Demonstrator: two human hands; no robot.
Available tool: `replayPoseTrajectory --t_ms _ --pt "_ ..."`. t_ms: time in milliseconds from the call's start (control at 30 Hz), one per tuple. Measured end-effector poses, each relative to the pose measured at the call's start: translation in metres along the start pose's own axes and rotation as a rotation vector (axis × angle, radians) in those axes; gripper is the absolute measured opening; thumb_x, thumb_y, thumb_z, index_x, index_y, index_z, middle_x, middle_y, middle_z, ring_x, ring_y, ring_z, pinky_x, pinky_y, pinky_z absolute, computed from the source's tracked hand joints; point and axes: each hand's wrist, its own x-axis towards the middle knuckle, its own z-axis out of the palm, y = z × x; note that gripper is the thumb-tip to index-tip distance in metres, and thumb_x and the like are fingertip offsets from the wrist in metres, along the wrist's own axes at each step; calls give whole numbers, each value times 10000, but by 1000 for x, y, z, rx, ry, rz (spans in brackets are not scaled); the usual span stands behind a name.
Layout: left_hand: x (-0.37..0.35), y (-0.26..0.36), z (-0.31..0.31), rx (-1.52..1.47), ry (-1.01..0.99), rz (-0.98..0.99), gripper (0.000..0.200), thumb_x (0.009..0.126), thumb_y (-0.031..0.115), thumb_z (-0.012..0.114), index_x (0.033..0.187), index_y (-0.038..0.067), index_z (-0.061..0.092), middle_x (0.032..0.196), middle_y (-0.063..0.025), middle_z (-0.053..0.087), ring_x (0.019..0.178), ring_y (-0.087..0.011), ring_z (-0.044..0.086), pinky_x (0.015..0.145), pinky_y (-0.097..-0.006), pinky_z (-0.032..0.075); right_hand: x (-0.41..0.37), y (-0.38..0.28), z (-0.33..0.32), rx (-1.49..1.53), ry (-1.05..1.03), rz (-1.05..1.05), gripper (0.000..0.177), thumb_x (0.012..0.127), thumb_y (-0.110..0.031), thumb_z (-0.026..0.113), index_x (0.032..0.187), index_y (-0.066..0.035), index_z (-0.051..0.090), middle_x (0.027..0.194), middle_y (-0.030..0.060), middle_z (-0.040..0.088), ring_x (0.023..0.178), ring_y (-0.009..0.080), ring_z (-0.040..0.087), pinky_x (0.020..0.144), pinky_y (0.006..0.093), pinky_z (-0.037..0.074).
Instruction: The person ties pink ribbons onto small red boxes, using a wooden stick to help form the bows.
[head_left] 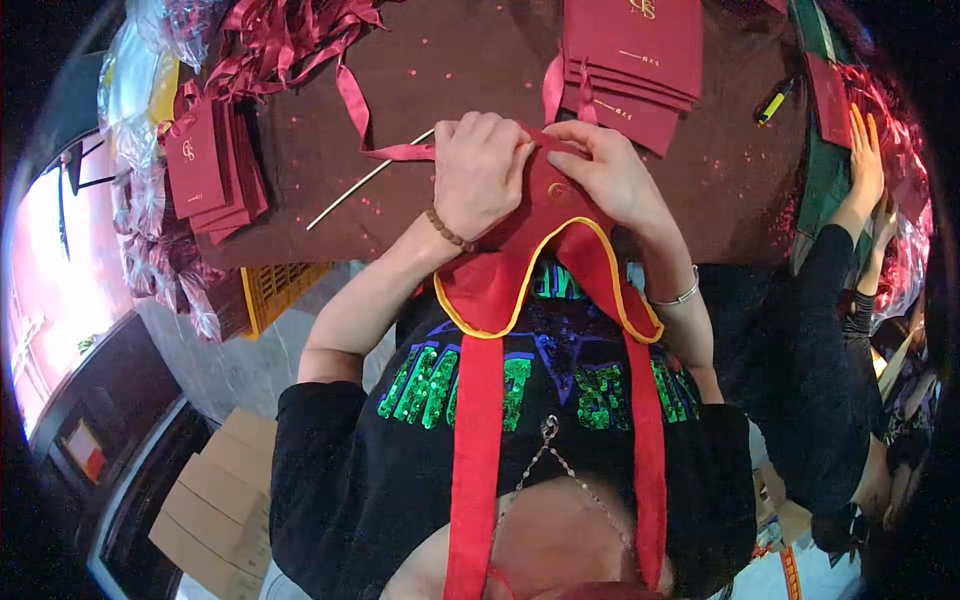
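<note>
Both my hands meet at the table's near edge over a red apron bib [490, 290] with yellow trim. My left hand [478, 175] is closed, and a satin ribbon [400, 152] runs out from its left side. My right hand [610, 175] pinches with thumb and fingers at a small dark red piece between the hands. Its full shape is hidden by my fingers. Another length of ribbon [553, 90] lies just beyond my right hand. A thin pale stick [350, 192] lies slantwise on the table, left of my left hand.
Dark red paper bags [635, 45] are stacked at the back; more bags [195, 165] lie at left. A ribbon heap [290, 40] lies back left. At right are a yellow marker [772, 107] and another person's hand [866, 160] on a dark red bag. Cardboard boxes [215, 500] stand lower left.
</note>
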Motion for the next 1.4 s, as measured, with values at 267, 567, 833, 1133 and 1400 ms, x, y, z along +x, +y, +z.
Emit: replayPoseTrajectory --t_ms 267,567,833,1133,1400 --pt "3 -6 0 -53 -61 -31 76 770 140 616 767 91 558 731 -60 538 736 -260 523 639 -380 337 -4 -4 0 37 9 36 310 818 -80 580 1098 50 549 1005 127 637 919 147 587 813 267 453" --pt "6 1 -2 -27 -67 -21 87 773 149 613 759 88 553 725 -67 533 734 -261 521 652 -378 331 -3 4 1 120 -2 17 298 819 -70 580 1088 53 552 976 110 636 900 129 578 812 260 451" --pt "5 0 -7 -34 -96 -49 96 802 171 596 769 86 565 734 -65 548 749 -257 529 654 -376 329 -7 2 1 187 5 41 293 814 -58 598 1085 44 552 914 75 631 847 99 564 747 237 461" --pt "-2 -5 -11 -201 -123 -132 109 810 150 607 845 47 617 813 -111 617 803 -292 575 717 -382 426 -6 13 3 130 -6 58 277 828 -74 594 1076 38 546 903 66 636 766 83 568 669 224 468" --pt "-3 2 -3 -41 -90 -20 70 795 136 606 806 72 583 742 -81 588 722 -278 547 639 -390 372 -7 11 7 123 -10 59 259 831 -77 573 1065 35 559 870 69 650 771 86 577 680 228 466"
